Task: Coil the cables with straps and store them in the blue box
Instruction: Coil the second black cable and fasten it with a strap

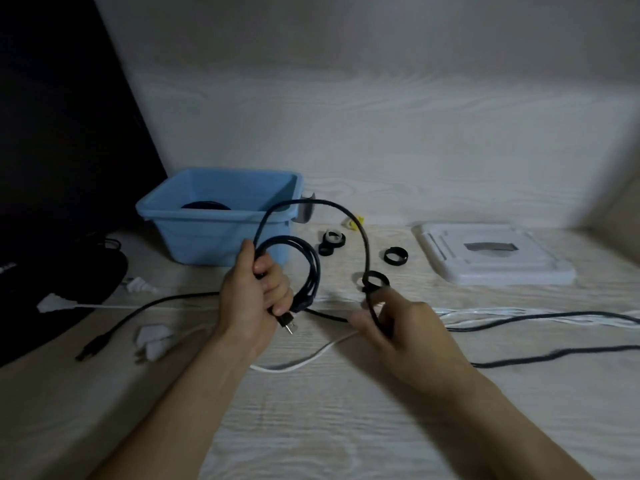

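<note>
Black cable (pixel 304 268) hangs in loops from the left hand (pixel 254 299), whose fingers curl tight around the bundle, plug poking out below. An arc of it runs over to the right hand (pixel 391 323), pinching the strand just in front of the blue box (pixel 207 233). Something dark lies inside the box, mostly hidden by its wall.

My left hand (pixel 254 299) and right hand (pixel 398 327) bare, no rings or watch showing, both forearms uncovered, no sleeve anywhere in view, nails short and plain
</note>
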A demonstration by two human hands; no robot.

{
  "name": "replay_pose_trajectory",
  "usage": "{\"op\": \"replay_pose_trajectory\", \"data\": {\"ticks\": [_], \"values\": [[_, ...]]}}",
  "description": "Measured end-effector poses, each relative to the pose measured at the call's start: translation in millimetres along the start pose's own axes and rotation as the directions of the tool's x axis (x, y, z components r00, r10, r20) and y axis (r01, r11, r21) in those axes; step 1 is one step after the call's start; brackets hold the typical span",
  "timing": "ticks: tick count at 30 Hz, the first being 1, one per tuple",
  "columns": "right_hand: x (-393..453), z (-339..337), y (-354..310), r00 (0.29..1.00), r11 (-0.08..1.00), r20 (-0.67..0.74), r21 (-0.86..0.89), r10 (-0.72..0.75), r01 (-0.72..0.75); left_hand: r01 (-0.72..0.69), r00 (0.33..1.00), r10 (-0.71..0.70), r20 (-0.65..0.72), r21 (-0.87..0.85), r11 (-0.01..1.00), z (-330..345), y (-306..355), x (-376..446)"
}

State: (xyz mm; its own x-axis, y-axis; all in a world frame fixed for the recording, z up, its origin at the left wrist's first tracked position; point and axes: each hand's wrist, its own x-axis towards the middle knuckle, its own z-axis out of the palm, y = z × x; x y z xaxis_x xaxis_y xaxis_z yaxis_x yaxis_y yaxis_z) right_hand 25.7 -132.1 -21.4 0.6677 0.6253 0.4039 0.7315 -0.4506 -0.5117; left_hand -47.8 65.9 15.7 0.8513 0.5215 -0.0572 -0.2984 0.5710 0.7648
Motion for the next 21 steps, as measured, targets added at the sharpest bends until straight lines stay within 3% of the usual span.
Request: {"op": "replay_pose_trajectory", "data": {"ticks": [4, 8, 10, 15, 19, 21], "values": [[-0.8, 5.1, -11.5, 0.996, 0.914, -0.014, 0.399, 0.092, -0.079, 0.133, 0.990, -0.128, 0.056, -0.085, 0.987, -0.7, -2.3, -1.9], [-7.2, 5.7, -22.6, 0.978, 0.830, -0.131, 0.554, 0.162, -0.063, 0.206, 0.978, -0.207, 0.018, -0.199, 0.958, -12.4, 2.4, 4.2], [-8.7, 9.7, -17.7, 0.957, 0.861, -0.232, 0.507, 0.171, -0.031, 0.219, 0.974, -0.225, 0.013, -0.291, 0.931, -18.6, 6.9, 7.7], [1.7, 10.4, -1.1, 0.871, 0.893, -0.388, 0.435, 0.303, -0.117, 0.169, 0.982, -0.186, 0.014, -0.485, 0.858, -27.3, 22.8, 13.8], [-0.3, 12.6, -0.8, 0.897, 0.967, -0.403, 0.237, 0.183, -0.091, 0.052, 0.995, -0.093, -0.036, -0.609, 0.791, -34.2, 35.3, 17.4], [-4.0, 17.9, -5.7, 0.927, 0.992, -0.369, 0.128, 0.062, -0.015, -0.005, 0.997, -0.045, -0.069, -0.591, 0.807, -32.9, 39.7, 18.3]]}}
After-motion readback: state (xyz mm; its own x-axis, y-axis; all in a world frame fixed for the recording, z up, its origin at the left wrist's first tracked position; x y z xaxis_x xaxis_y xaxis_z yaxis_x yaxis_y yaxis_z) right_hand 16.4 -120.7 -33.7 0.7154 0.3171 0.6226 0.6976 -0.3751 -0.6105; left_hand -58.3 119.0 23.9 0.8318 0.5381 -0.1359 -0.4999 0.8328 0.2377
